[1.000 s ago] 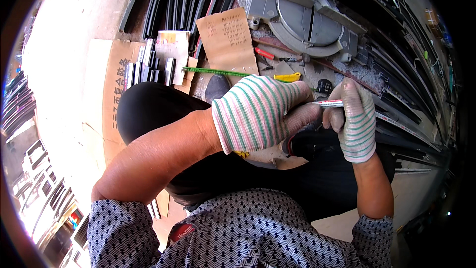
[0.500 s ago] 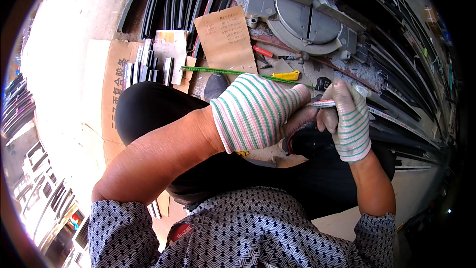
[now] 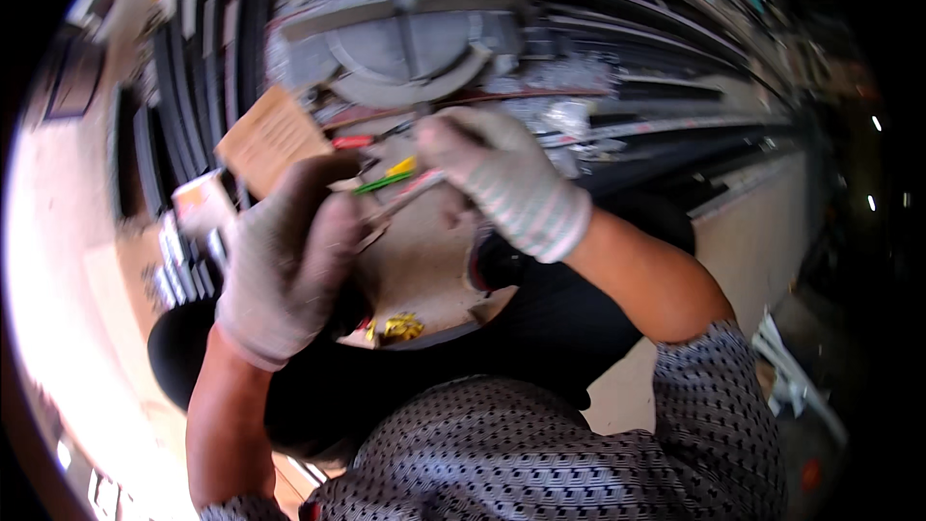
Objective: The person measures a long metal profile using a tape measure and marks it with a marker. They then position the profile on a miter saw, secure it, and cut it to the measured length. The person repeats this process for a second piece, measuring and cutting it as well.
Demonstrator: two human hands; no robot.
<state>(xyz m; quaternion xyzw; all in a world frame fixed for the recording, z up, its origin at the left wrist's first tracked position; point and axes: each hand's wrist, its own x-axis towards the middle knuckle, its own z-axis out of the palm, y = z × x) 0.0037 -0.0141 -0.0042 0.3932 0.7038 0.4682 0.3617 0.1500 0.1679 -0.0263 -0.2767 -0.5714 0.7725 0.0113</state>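
Note:
Both of my hands wear white gloves with pale green stripes and are raised over my lap. My right hand point(image 3: 516, 183) is closed around the end of a thin white-and-red strip point(image 3: 420, 189), which slants down toward my left hand. My left hand point(image 3: 289, 265) is smeared by motion; its thumb stands apart from the fingers, and I cannot tell whether it grips anything. A thin green strip point(image 3: 383, 182) shows between the two hands. Just beyond lies a yellow tool point(image 3: 401, 167), partly hidden, and a red-handled tool point(image 3: 353, 142).
A grey mitre saw base point(image 3: 405, 53) stands ahead on the littered floor. Long black profiles point(image 3: 183, 87) lie at the far left, with more to the right. A brown cardboard sheet point(image 3: 273, 140) with handwriting lies near short profile pieces point(image 3: 178, 265). Yellow bits point(image 3: 400, 328) lie between my legs.
My view has swung to the right. My hands have come apart, the left drawing back toward my left. The white-and-red strip stays in my right hand. Much of the picture is now blurred.

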